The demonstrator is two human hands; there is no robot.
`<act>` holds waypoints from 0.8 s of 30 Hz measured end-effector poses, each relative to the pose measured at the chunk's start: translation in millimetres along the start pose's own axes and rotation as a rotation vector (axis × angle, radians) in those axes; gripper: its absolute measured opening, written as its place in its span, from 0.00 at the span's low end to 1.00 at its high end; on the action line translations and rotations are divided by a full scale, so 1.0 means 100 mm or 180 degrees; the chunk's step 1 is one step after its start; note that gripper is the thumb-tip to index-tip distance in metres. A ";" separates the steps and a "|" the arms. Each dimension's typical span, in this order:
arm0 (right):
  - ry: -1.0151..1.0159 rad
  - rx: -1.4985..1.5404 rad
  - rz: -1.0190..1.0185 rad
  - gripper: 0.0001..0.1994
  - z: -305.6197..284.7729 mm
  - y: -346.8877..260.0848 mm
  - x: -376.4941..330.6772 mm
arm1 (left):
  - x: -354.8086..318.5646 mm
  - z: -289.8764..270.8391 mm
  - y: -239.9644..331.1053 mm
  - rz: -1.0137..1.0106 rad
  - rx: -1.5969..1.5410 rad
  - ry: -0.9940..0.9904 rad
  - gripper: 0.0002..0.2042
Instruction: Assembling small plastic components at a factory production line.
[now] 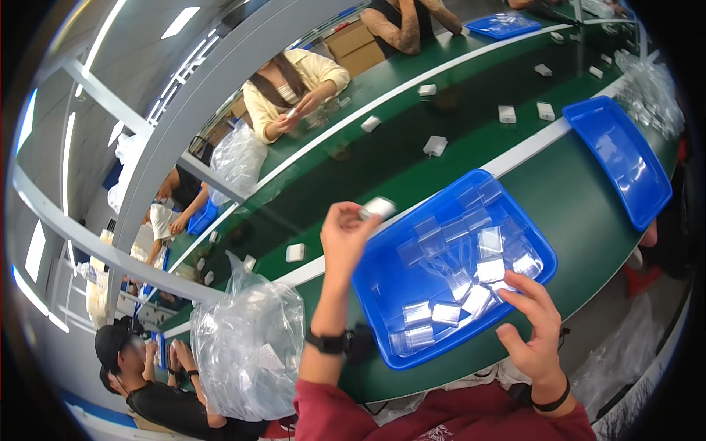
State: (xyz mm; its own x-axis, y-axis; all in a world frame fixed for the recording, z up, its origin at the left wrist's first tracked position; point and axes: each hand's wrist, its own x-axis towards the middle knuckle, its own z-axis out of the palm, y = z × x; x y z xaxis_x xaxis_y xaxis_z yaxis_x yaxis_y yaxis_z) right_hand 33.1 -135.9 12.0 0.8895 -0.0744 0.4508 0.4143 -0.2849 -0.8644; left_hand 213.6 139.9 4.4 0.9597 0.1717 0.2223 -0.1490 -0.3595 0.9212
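My left hand (346, 234) is raised by the conveyor's near rail, its thumb and fingers closed on a small white block (377, 207) blurred by motion. My right hand (534, 323) hovers over the near right side of a blue tray (373, 309), fingers apart and curved. Its fingertips are close to a white piece (490, 270) among the clear plastic cases; whether they touch is unclear. Transparent cases (430, 237) lie scattered through the tray, and several shinier, whitish ones gather toward its near side.
A green conveyor (397, 173) carries several white blocks (435, 145). Another blue tray (625, 169) lies at the right. Large clear plastic bags (246, 345) bulge at my left. A person in a pale yellow top (323, 70) works across the belt; other people sit along the line.
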 end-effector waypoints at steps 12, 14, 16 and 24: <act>0.0065 0.0103 0.0492 0.09 -0.20 0.08 -0.28 | 0.67 -0.98 -0.82 0.1124 0.2832 0.0926 0.08; 0.0187 0.0143 0.0742 0.07 -0.32 0.07 -0.33 | 0.76 -1.50 -1.00 0.0576 0.3144 0.1081 0.10; 0.0309 0.0208 0.0904 0.06 -0.36 0.21 -0.36 | 0.76 -1.75 -1.01 -0.0076 0.3687 0.1017 0.10; 0.0373 0.0254 0.1032 0.03 -0.24 0.34 -0.40 | 1.11 0.44 0.20 0.0866 0.1969 -0.1569 0.18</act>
State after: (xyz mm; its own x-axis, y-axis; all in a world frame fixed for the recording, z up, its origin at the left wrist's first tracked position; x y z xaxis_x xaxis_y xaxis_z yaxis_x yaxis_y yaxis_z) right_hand 7.0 -165.8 -30.1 0.9510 -0.2592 0.1685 0.1318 -0.1532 -0.9794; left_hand 328.1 111.7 33.0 0.9248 -0.3631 0.1139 -0.3710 -0.7937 0.4820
